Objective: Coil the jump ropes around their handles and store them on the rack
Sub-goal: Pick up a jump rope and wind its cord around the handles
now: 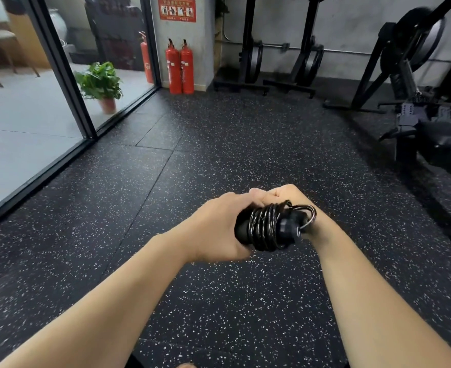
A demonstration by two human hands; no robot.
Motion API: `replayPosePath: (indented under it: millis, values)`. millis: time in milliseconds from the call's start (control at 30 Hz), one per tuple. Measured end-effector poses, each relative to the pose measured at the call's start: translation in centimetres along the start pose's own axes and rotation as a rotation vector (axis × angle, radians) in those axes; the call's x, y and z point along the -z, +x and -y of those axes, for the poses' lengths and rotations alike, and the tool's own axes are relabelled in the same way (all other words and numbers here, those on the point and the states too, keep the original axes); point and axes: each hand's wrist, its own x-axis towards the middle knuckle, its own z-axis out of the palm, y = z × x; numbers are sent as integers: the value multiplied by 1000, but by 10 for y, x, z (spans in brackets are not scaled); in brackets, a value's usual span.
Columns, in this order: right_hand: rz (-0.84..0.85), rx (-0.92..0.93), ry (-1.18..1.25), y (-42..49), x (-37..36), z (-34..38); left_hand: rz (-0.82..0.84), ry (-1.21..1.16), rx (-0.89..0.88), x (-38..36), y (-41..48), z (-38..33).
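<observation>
Holding the jump rope (268, 227) in front of me above the speckled floor (192, 160), I have my left hand (219, 224) wrapped round the near-left end of the paired handles (288, 227), fingers curled on the black grips. My right hand (285, 195) sits on the far side of the bundle, curled against it; it seems to be pinching the cord, though the bundle hides its fingertips and I cannot be sure. Several turns of glossy black cord lie side by side round the handles, and a short loop (308, 215) sticks out at the right end.

My read is that the coiling is almost finished and what remains is securing that last loop. To do it well I would keep the left grip firm so the turns do not slide off the end, pull the remaining cord snug and lay it next to the last turn, not over it, then tuck the tail under a turn before letting go with the right. No rack shows from here; far off stand two red extinguishers (179, 66) and black gym machines (277, 49).
</observation>
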Motion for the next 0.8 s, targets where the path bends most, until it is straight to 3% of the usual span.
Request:
replayPosePath:
  millis: [133, 233, 433, 600, 800]
  values:
    - [-131, -42, 130, 3, -3, -5, 53, -156, 154, -2, -1, 1]
    - [-249, -32, -133, 8, -2, -10, 97, -281, 245, -3, 1, 4]
    - [-211, -134, -366, 2, -15, -9, -231, -505, 598, 6, 8, 24]
    - [-131, -59, -531, -3, -36, 1, -362, -351, 779, 9, 11, 45]
    - [-112, 119, -688, -18, -50, 29, -344, 223, 749, 10, 9, 43]
